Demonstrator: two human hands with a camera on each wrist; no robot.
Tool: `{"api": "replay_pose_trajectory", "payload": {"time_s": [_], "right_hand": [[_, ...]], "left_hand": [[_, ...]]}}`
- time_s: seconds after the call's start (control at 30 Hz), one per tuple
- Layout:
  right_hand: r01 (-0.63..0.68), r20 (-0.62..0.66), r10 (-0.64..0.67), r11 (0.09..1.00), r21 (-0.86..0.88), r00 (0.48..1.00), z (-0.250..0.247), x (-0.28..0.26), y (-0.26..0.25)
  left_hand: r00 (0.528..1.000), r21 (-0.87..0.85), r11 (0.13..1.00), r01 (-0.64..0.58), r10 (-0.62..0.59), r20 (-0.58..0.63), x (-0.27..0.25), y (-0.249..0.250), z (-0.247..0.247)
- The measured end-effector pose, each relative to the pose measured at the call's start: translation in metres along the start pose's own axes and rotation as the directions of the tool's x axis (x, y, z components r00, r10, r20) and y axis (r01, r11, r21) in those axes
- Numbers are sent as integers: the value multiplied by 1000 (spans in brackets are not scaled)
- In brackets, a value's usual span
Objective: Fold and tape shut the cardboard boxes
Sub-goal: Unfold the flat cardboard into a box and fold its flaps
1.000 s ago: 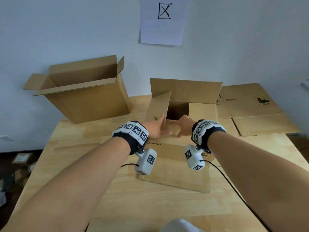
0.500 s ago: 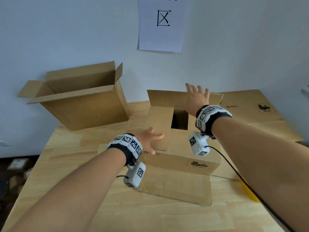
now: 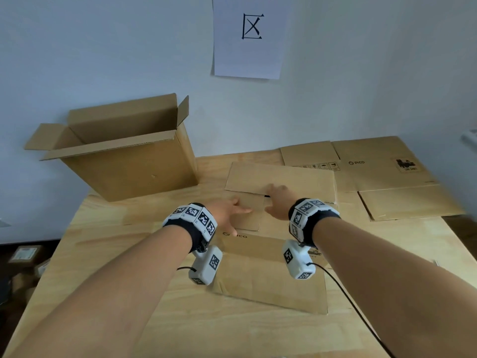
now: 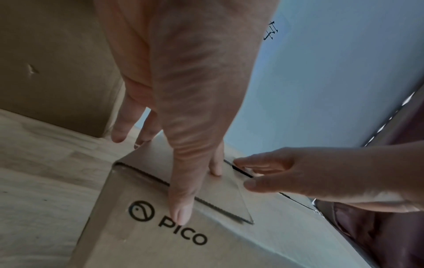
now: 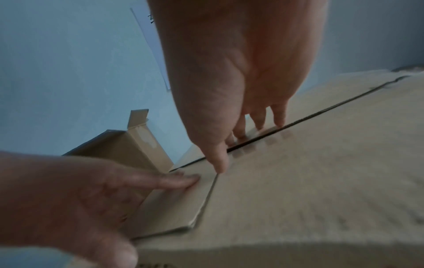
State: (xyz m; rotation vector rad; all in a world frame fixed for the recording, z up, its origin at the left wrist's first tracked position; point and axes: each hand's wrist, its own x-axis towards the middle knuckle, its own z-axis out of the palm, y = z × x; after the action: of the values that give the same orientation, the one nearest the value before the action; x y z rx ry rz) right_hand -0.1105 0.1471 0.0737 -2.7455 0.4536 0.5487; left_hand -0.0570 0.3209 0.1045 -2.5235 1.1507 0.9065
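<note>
Overhead, both flat, unclenched: left hand (image 3: 227, 211) and right hand (image 3: 277, 202) on box flaps (image 3: 278, 180); wrist-only: left thumb over the logo (image 4: 167, 222).

My forearms are bare, with no sleeves. Each wrist wears a black band (image 3: 198, 235) ringed with white blocks printed with black square markers. Under each hangs a white camera pod (image 3: 205, 265) with its own marker and a thin black cable (image 3: 343, 288).
</note>
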Motion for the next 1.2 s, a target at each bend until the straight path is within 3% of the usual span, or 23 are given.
{"api": "replay_pose_trajectory", "payload": {"time_s": [0.1, 0.23, 0.37, 0.43, 0.5, 0.57, 0.63, 0.67, 0.73, 0.77, 0.8, 0.83, 0.93, 1.1, 1.2], "right_hand": [[-45, 84, 58, 988, -149, 995, 13, -6, -19], [-123, 147, 145, 981, -149, 978, 25, -6, -29], [-118, 165, 141, 983, -140, 976, 29, -5, -25], [-105, 189, 130, 985, -137, 973, 30, -8, -25], [-106, 218, 136, 984, -144, 967, 28, -14, -27], [-114, 226, 146, 982, -151, 963, 27, -17, -30], [-124, 220, 159, 979, -162, 962, 28, -16, -32], [-132, 211, 166, 977, -167, 963, 30, -16, -33], [-141, 178, 173, 974, -179, 969, 36, -15, -32], [-138, 159, 166, 975, -173, 973, 39, -15, -30], [-130, 135, 152, 979, -159, 979, 42, -16, -28], [-119, 105, 134, 983, -140, 985, 45, -16, -25], [-90, 22, 92, 991, -95, 996, 51, -16, -20], [-67, -14, 66, 995, -71, 998, 53, -17, -18], [-35, -20, 34, 996, -77, 999, 55, -16, -16]], "left_hand": [[1000, -14, 1000, -13, 13, -1, -1, -2, 2], [999, -61, 998, -32, 29, -42, 2, -9, 9], [983, -328, 934, -144, 96, -158, 10, -30, 27], [970, -578, 796, -180, 46, -238, 8, -42, 37], [954, -773, 617, -147, -118, -276, 10, -52, 49], [938, -923, 379, -62, -295, -183, 17, -58, 60], [932, -969, 242, 51, -361, -41, 26, -60, 72], [917, -989, 131, 70, -398, 12, 27, -59, 78], [928, -977, 148, 153, -361, 91, 44, -61, 96], [920, -977, 15, 211, -341, 194, 50, -60, 103], [914, -979, -55, 198, -350, 205, 51, -59, 110], [911, -979, -4, 205, -364, 193, 53, -57, 117], [928, -966, 35, 254, -289, 234, 60, -54, 125], [913, -947, -7, 320, -264, 310, 68, -53, 123], [907, -940, 22, 341, -269, 323, 65, -51, 123]]}}
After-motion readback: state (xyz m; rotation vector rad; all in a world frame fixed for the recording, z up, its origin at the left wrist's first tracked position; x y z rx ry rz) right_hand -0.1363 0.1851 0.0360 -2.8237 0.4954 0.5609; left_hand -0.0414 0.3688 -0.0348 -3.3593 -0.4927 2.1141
